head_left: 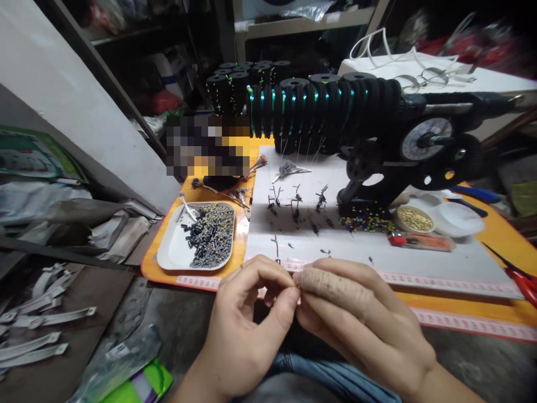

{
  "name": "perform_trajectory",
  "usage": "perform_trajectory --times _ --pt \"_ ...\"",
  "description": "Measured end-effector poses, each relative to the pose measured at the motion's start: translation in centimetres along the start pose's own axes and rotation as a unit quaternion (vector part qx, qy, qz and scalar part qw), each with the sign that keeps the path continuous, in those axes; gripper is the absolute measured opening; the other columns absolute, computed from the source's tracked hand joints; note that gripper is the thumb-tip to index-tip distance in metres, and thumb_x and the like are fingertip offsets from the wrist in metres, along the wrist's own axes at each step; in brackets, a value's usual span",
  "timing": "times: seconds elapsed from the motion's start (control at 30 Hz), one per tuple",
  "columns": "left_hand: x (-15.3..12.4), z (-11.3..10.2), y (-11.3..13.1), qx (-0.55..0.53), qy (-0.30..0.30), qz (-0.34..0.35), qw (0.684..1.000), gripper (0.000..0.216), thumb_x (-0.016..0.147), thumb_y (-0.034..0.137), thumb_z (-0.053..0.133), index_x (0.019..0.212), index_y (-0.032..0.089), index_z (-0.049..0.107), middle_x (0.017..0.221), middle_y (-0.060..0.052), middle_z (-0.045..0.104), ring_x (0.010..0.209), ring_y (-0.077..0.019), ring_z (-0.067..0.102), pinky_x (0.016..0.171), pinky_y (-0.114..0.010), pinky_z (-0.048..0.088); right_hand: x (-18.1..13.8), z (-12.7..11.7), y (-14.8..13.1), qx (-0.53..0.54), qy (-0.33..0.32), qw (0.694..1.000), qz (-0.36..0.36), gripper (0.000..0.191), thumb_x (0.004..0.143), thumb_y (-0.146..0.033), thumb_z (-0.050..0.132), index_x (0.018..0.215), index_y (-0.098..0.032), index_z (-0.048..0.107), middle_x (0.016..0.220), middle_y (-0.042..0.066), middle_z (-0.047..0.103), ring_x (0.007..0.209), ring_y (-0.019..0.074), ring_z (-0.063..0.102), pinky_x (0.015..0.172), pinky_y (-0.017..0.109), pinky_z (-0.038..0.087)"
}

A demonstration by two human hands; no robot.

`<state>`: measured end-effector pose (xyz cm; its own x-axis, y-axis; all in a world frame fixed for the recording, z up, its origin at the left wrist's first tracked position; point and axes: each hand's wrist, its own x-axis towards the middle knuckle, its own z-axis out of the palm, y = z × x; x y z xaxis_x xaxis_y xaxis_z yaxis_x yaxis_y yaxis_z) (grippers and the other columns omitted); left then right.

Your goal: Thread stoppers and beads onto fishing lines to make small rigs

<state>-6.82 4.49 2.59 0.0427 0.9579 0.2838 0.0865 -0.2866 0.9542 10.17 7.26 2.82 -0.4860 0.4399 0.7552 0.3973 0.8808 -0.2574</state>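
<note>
My left hand (245, 327) and my right hand (361, 322) meet at the fingertips in front of the table's near edge. Thumb and forefinger of my left hand are pinched together. The fingers of my right hand press in against them. Whatever is between the fingertips is too small and too covered to name. Just beyond, several small black parts with thin wire legs (296, 214) lie on a white sheet (348, 254). A white tray (171, 246) to the left holds many small grey and black cylinders (212, 235).
A black geared machine (371, 162) with a row of ribbed rollers (310, 106) stands at the back. On the right are a bowl of tiny gold pieces (415, 219), coloured beads (364, 223), a red cutter knife (422, 242) and red-handled scissors (524, 286). A measuring strip (474, 324) follows the front edge.
</note>
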Motion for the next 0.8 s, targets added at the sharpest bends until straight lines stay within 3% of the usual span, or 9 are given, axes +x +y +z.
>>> perform_trajectory --times 0.1,0.2,0.37,0.5,0.63,0.8 --pt "0.0 -0.4 -0.4 0.094 0.031 0.130 0.987 0.022 0.081 0.000 0.064 0.094 0.018 0.064 0.084 -0.003 0.068 0.077 -0.0136 0.064 0.068 -0.023 0.053 1.3 0.0 -0.1 0.066 0.019 0.995 0.067 0.020 0.077 -0.001 0.063 0.087 -0.019 0.064 0.080 0.006 0.069 0.078 0.0194 0.065 0.066 0.032 0.059" --pt "0.0 -1.0 -0.5 0.179 0.027 0.239 0.954 0.030 0.078 -0.004 0.065 0.101 0.015 0.066 0.090 -0.005 0.071 0.083 -0.0130 0.068 0.075 -0.021 0.055 1.9 -0.2 -0.2 0.133 -0.015 0.983 0.123 0.020 0.082 -0.002 0.055 0.087 -0.020 0.061 0.079 0.004 0.065 0.076 0.0168 0.063 0.065 0.030 0.056" --pt "0.3 -1.6 -0.1 0.266 -0.005 0.278 0.923 0.023 0.081 0.003 0.067 0.099 0.016 0.064 0.087 -0.005 0.071 0.078 -0.0132 0.068 0.074 -0.021 0.056 1.9 -1.0 0.1 0.147 -0.089 0.978 0.120 0.015 0.086 -0.005 0.056 0.090 -0.020 0.059 0.082 0.004 0.063 0.081 0.0173 0.062 0.068 0.030 0.055" --pt "0.7 -1.2 0.4 0.231 0.010 0.215 0.949 0.021 0.078 0.000 0.063 0.089 0.017 0.061 0.078 -0.002 0.064 0.068 -0.0108 0.062 0.062 -0.019 0.052 1.5 -1.0 0.4 0.096 -0.098 0.989 0.051 0.020 0.086 -0.005 0.058 0.101 -0.017 0.059 0.095 0.008 0.065 0.090 0.0193 0.063 0.075 0.030 0.055" --pt "1.2 -0.7 0.7 0.064 0.011 0.067 0.996 0.021 0.072 -0.002 0.059 0.077 0.019 0.057 0.070 0.000 0.055 0.064 -0.0111 0.054 0.055 -0.020 0.045 1.0 -0.5 0.4 0.076 -0.102 0.989 0.081 0.024 0.088 -0.006 0.057 0.109 -0.019 0.059 0.108 0.010 0.062 0.096 0.0183 0.064 0.081 0.027 0.056" --pt "1.2 -0.4 0.3 -0.156 -0.022 -0.046 0.986 0.016 0.076 0.001 0.059 0.073 0.017 0.056 0.068 0.003 0.051 0.052 -0.0053 0.042 0.044 -0.014 0.034 1.1 -0.2 0.0 0.106 -0.057 0.988 0.096 0.027 0.086 -0.004 0.060 0.108 -0.021 0.059 0.105 0.007 0.064 0.095 0.0162 0.066 0.083 0.025 0.056"
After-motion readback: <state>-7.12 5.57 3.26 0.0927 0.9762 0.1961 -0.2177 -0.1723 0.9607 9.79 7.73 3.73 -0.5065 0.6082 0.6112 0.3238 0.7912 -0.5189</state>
